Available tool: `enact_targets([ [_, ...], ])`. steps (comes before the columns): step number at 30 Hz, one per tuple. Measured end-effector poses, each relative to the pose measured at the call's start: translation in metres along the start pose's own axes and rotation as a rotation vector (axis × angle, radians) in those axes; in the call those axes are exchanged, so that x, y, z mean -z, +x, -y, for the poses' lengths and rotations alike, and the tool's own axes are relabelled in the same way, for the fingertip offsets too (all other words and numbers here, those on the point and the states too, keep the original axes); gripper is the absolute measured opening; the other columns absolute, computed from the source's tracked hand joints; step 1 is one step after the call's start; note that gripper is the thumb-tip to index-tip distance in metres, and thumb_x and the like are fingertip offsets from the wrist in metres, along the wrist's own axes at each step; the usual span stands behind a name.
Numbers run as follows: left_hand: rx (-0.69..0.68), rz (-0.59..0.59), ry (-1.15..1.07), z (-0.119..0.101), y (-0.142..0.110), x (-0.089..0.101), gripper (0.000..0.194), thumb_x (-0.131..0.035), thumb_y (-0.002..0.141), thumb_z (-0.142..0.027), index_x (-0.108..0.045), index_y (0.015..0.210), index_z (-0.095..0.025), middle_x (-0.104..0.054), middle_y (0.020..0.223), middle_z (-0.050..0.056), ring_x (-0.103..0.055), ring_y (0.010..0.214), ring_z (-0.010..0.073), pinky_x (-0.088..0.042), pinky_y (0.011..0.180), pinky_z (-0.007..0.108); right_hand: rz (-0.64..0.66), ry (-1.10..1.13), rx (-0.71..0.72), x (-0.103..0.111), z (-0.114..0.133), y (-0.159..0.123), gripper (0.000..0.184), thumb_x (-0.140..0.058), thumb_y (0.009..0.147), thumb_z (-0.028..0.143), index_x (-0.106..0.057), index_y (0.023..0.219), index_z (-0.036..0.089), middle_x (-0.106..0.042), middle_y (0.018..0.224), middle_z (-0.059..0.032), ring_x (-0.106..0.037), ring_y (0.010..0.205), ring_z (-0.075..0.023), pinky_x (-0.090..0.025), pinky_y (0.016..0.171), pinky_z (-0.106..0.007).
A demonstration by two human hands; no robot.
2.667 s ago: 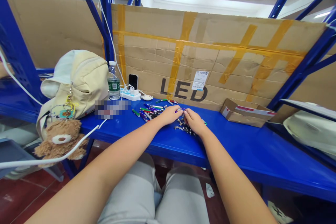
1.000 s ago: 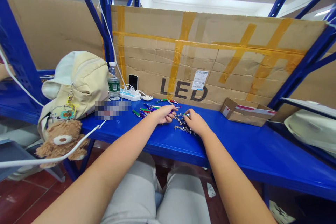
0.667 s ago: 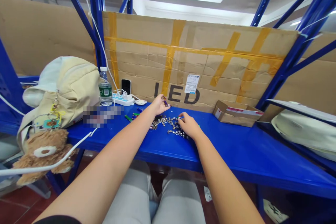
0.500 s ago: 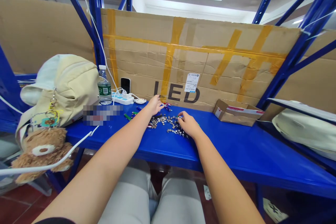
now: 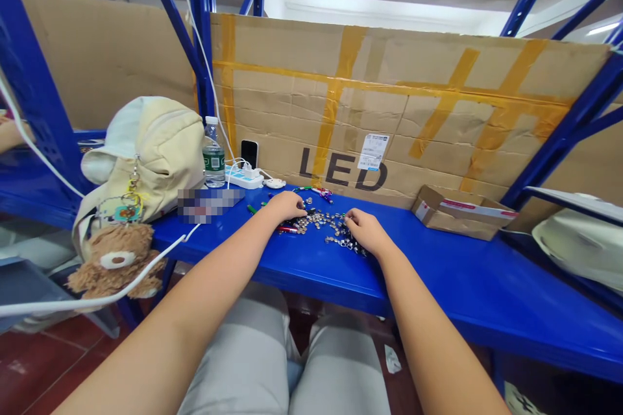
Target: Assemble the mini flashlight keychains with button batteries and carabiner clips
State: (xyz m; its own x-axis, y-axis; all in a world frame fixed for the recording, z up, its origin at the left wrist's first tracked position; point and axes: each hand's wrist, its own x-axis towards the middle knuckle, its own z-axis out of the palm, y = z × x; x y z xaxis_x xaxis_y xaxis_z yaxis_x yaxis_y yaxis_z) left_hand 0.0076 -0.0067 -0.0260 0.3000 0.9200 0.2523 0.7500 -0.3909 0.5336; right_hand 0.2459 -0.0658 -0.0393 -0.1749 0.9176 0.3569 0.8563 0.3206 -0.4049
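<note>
My left hand (image 5: 287,205) reaches to the left side of a loose spread of small shiny metal pieces (image 5: 320,220). Its fingers are bent and closed at the edge of the pieces; whatever is between them is hidden. At the spread's right side, my right hand (image 5: 364,228) has its fingers pinched together. A tiny green bit shows at those fingertips, too small to name. Dark and silvery pieces (image 5: 349,244) lie under and beside this hand. Near my left hand is a red pen-like stick (image 5: 288,229), and more coloured sticks (image 5: 322,193) lie behind the spread.
A blue table (image 5: 452,285) carries everything, with a taped cardboard panel (image 5: 418,117) behind. To the left are a cream backpack (image 5: 165,142) with a teddy bear (image 5: 119,259), a water bottle (image 5: 214,154), a power strip (image 5: 243,177) and a white cable (image 5: 121,295). An open cardboard box (image 5: 462,215) stands right.
My left hand has come down and nearer, from the coloured sticks to the metal pieces, its fingers now closing. My right hand stays by the pieces. The whole view has shifted slightly.
</note>
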Motion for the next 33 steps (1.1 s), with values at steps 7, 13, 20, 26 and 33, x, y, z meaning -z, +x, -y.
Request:
enact_targets([
  [7,-0.048,-0.043,0.094,-0.005,-0.003,-0.004,0.003,-0.063,0.064,-0.02,-0.064,0.061,-0.019,-0.064,0.069,0.006,-0.06,0.078,0.0241,-0.041,0.075,0.028,0.03,-0.016,0.003,-0.003,0.001,0.001,0.016,-0.042,0.086,0.028,-0.056,0.084,0.02,-0.065,0.082,-0.0036,-0.057,0.077,-0.0173,-0.038,0.067,-0.026],
  [13,-0.162,-0.051,0.001,-0.017,-0.008,-0.006,0.021,-0.049,0.083,-0.031,-0.06,0.097,-0.019,-0.067,0.091,0.006,-0.06,0.084,0.0207,-0.043,0.074,0.027,-0.009,-0.128,0.17,-0.007,0.008,0.001,0.014,-0.046,0.084,0.023,-0.059,0.083,0.018,-0.062,0.088,-0.0059,-0.055,0.087,-0.0187,-0.039,0.077,-0.028],
  [20,-0.199,0.028,-0.016,-0.032,-0.017,-0.011,0.031,-0.055,0.08,-0.041,-0.053,0.099,-0.017,-0.064,0.088,0.006,-0.058,0.076,0.0194,-0.043,0.064,0.027,0.029,-0.224,0.275,-0.012,0.016,-0.001,0.021,-0.047,0.087,0.027,-0.064,0.097,0.019,-0.061,0.099,-0.0073,-0.053,0.096,-0.0208,-0.038,0.085,-0.032],
  [26,-0.363,0.062,-0.088,-0.032,-0.013,-0.011,0.019,-0.047,0.087,-0.03,-0.06,0.086,-0.017,-0.065,0.087,0.002,-0.058,0.082,0.0163,-0.042,0.074,0.025,0.076,-0.404,0.278,-0.016,0.031,0.0,0.025,-0.048,0.087,0.031,-0.064,0.102,0.02,-0.061,0.103,-0.0093,-0.051,0.095,-0.0237,-0.039,0.078,-0.034],
  [33,-0.349,0.01,-0.1,-0.031,-0.01,-0.011,0.03,-0.043,0.09,-0.037,-0.062,0.083,-0.015,-0.066,0.084,0.003,-0.059,0.08,0.0167,-0.043,0.072,0.026,0.075,-0.507,0.313,-0.022,0.043,0.003,0.024,-0.044,0.088,0.026,-0.065,0.098,0.02,-0.063,0.102,-0.0109,-0.051,0.095,-0.0263,-0.037,0.073,-0.036],
])
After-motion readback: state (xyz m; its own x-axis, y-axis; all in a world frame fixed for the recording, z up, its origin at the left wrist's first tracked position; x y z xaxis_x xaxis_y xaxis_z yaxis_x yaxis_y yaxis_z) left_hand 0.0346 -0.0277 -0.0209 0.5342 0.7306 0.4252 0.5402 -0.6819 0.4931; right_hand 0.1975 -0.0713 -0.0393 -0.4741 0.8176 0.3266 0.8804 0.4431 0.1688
